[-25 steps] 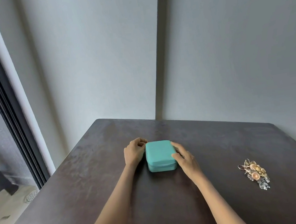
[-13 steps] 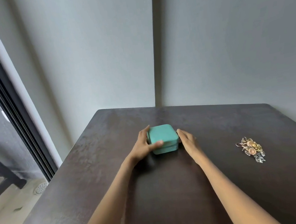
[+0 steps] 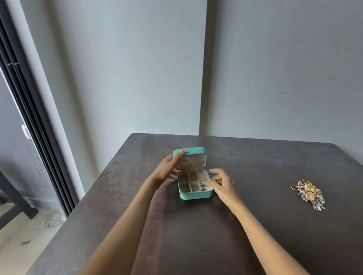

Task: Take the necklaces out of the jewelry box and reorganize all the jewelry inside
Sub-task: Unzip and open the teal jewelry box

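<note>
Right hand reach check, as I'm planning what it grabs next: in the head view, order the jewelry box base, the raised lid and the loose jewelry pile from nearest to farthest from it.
1. Jewelry box base: touching the right hand, on its left.
2. Raised lid: behind the base, held by the left hand.
3. Loose jewelry pile: far right on the table.

The scene is evenly lit by soft daylight, which comes from the glass door (image 3: 30, 127) on the left. The grey wall (image 3: 140, 61) is pale and bright, with no hard glare. The dark desk (image 3: 285, 239) has a dull sheen on its left part, and it is darker toward the right. Both forearms throw soft, wide shadows on the desk, to their right side. The wide lens bends the door frame near the left edge. The centre is quite sharp, but the small jewelry pile (image 3: 309, 194) is only moderately clear. The near arms at the bottom edge look a little soft.
</note>
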`<state>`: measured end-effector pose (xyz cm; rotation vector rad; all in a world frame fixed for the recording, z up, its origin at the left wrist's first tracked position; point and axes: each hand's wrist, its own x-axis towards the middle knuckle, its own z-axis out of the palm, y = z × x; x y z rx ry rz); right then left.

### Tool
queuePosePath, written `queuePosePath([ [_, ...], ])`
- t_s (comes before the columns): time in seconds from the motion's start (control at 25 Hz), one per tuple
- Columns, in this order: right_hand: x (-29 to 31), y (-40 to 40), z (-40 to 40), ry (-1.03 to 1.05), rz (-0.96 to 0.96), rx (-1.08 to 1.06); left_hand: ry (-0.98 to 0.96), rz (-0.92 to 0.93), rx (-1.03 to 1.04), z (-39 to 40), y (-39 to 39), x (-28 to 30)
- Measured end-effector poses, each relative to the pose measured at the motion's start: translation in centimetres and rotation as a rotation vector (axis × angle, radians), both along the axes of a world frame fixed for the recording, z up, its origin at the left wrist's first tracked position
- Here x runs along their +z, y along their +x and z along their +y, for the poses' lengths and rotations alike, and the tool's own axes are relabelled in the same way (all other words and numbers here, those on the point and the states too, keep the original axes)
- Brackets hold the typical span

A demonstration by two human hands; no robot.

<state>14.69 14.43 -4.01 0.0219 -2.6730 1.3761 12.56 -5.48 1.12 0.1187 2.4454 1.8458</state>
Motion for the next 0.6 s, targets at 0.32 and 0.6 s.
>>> queuePosePath([
  [0.32, -0.5, -0.3, 0.4, -0.001, -0.002, 0.022, -0.021, 0.038, 0.335, 1.7, -3.1, -3.1],
  [0.6, 0.3, 0.6, -1.5, 0.061, -0.077, -0.01, 0.114, 0.007, 0.403, 0.4, -2.1, -3.6],
])
